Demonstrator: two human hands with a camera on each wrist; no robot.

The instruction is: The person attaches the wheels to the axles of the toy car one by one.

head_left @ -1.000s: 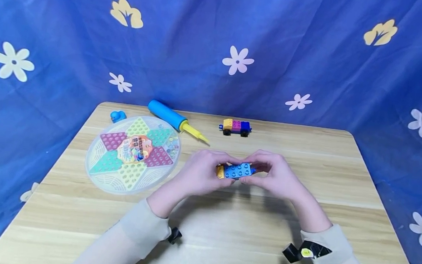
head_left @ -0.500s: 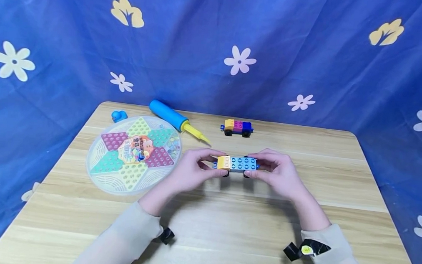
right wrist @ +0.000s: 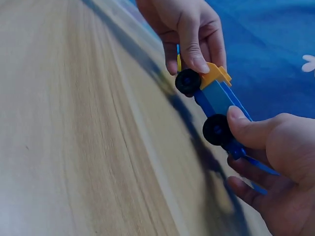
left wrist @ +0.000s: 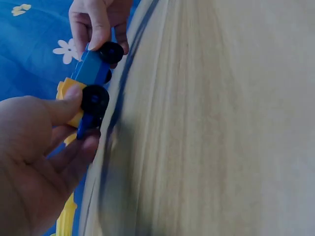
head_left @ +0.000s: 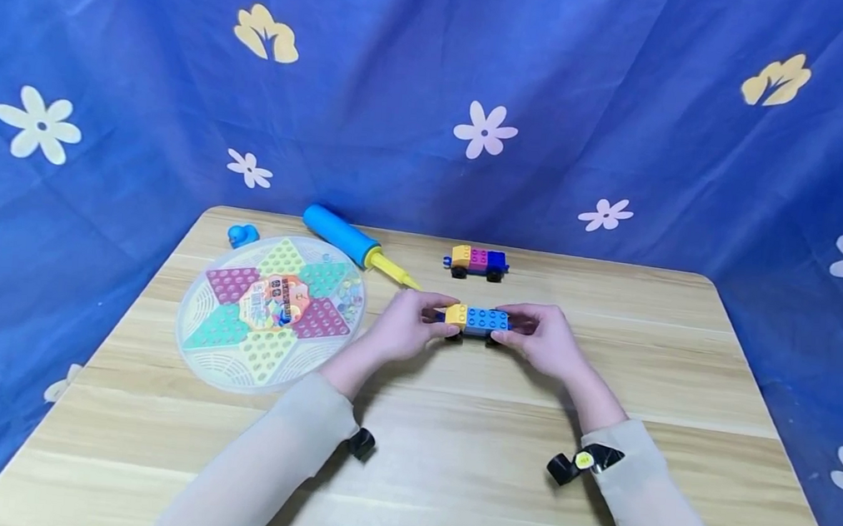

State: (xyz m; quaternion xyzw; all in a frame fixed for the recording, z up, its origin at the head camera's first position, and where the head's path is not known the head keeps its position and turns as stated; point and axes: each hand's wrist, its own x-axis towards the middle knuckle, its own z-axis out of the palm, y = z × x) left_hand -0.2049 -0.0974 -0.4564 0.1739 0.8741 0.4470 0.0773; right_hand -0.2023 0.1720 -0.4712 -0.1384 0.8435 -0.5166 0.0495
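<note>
1. The left hand [head_left: 406, 328] pinches the yellow end of a toy brick car [head_left: 478, 320], thumb and fingers curled round it.
2. The right hand [head_left: 546, 341] pinches the blue end of the same car, fingers curled over its top and thumb at the side.
3. The car sits between both hands near the middle of the wooden table [head_left: 682, 386], its black wheels at or just above the tabletop; whether they touch it cannot be told.
4. In the right wrist view the car [right wrist: 216, 98] shows two black wheels, a blue body and a yellow block.
5. A second brick car [head_left: 477, 261], yellow, pink and blue, stands farther back.
6. A round checkers board [head_left: 218, 345] lies to the left; its centre label bears print too small to read.
7. A blue and yellow pump [head_left: 355, 245] lies just behind the board.
</note>
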